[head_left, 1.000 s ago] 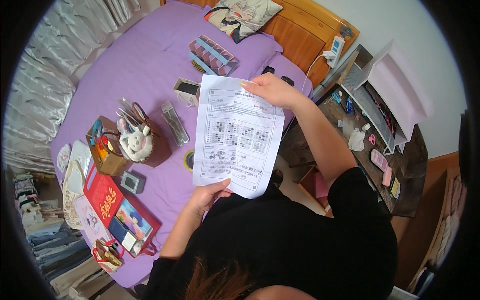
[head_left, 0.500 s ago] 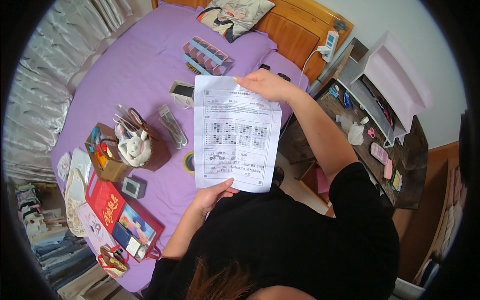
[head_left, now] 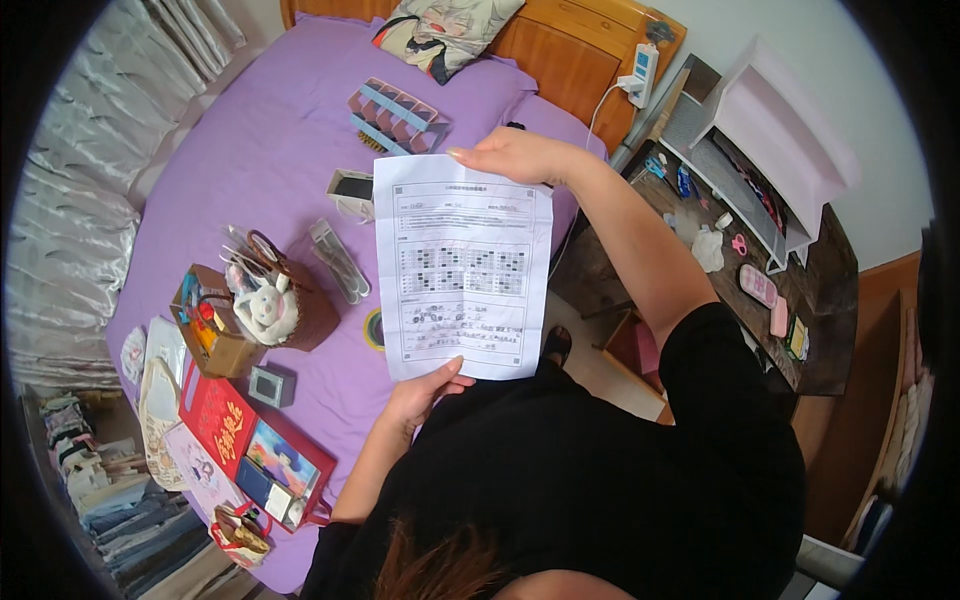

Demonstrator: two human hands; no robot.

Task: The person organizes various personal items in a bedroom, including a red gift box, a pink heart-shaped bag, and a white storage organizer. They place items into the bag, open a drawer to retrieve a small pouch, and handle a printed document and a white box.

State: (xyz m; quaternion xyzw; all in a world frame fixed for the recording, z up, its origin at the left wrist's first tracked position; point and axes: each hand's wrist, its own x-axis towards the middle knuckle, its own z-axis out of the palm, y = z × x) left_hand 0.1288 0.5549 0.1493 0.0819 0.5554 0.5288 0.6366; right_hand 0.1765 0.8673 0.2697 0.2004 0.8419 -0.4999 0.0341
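A white printed answer sheet (head_left: 462, 265) with marked grids and handwriting is held up in front of me, over the edge of the bed. My right hand (head_left: 520, 158) grips its top edge, thumb on the front and fingers behind the paper. At the bottom edge my left hand (head_left: 430, 393) pinches it, the thumb lying on the printed side. Faint fold creases cross the sheet. Just left of the paper lie a roll of tape (head_left: 374, 328), mostly visible, and a clear slim package (head_left: 340, 262). A small open box (head_left: 350, 196) sits beside its upper left edge.
On the purple bed (head_left: 240, 170) stand a brown basket with a white plush rabbit (head_left: 268, 310), a cardboard box (head_left: 215, 330), a small grey box (head_left: 271, 386) and a red gift bag (head_left: 220, 420). A dark desk (head_left: 830, 300) with a white shelf (head_left: 770, 130) is to the right.
The sheet has shifted slightly left and sits a little straighter in both hands. The room's view has moved slightly; my grip on the paper is the same.
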